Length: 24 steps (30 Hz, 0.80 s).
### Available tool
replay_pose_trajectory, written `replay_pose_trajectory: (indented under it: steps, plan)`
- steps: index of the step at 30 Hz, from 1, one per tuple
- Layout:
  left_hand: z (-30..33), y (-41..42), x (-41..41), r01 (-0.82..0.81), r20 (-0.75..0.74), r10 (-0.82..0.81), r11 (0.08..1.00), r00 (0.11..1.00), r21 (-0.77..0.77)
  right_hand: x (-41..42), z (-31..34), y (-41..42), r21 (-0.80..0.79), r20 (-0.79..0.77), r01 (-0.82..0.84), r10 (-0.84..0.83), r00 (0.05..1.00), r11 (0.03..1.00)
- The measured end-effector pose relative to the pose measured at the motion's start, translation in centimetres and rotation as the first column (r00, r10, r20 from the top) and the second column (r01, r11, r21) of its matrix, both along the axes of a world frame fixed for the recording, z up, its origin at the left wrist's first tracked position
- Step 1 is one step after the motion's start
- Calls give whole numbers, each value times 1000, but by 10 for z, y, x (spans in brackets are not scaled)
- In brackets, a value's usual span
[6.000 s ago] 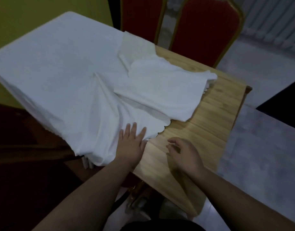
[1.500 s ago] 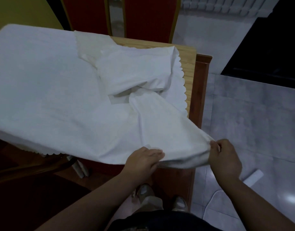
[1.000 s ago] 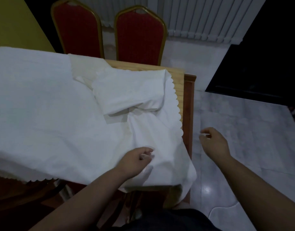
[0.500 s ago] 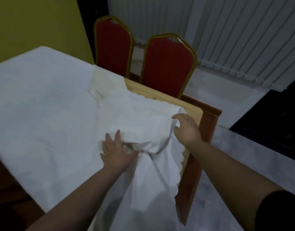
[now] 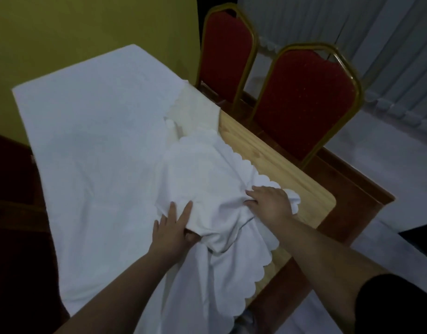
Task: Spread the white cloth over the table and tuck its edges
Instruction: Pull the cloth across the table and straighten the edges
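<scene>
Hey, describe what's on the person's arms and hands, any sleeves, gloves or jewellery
Both hands are bare: no gloves, rings or watch show on the left hand or right hand. The right arm has a dark sleeve ending near the elbow; the left forearm is uncovered as far as the picture shows.

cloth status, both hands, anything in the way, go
Left hand pinching a fold of cloth; right hand gripping its bunched flap. Table corner bare. Nothing in the way.

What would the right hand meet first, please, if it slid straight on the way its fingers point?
The right hand lies on the folded-over flap of the white cloth, fingers pointing left and slightly away. Going on, it would probably push into that bunched flap first, with more cloth lying flat beyond.
</scene>
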<state>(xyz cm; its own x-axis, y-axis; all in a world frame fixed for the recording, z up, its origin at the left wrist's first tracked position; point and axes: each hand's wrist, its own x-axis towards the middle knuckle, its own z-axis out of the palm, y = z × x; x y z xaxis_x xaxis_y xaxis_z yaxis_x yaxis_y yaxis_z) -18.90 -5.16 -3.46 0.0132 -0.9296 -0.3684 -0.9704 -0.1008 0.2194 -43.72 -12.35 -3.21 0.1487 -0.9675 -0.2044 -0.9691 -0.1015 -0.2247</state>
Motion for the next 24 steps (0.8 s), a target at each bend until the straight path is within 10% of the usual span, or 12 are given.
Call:
replay_pose_trajectory:
  steps: [12, 18, 24]
  plan:
    - [47, -19, -70, 296, -182, -386, 875, 905, -384, -67, 28, 108, -267, 70, 459, -458, 886, 847]
    - [56, -11, -122, 303, -392, -422, 894, 817, -331, -94, 38, 169, -317, 105, 656, -662, 742, 685]
    - [35, 13, -144, 511, -180, -527, 849, 830, -133, -138, 29, 201, -267, 204, 864, -851, 484, 428]
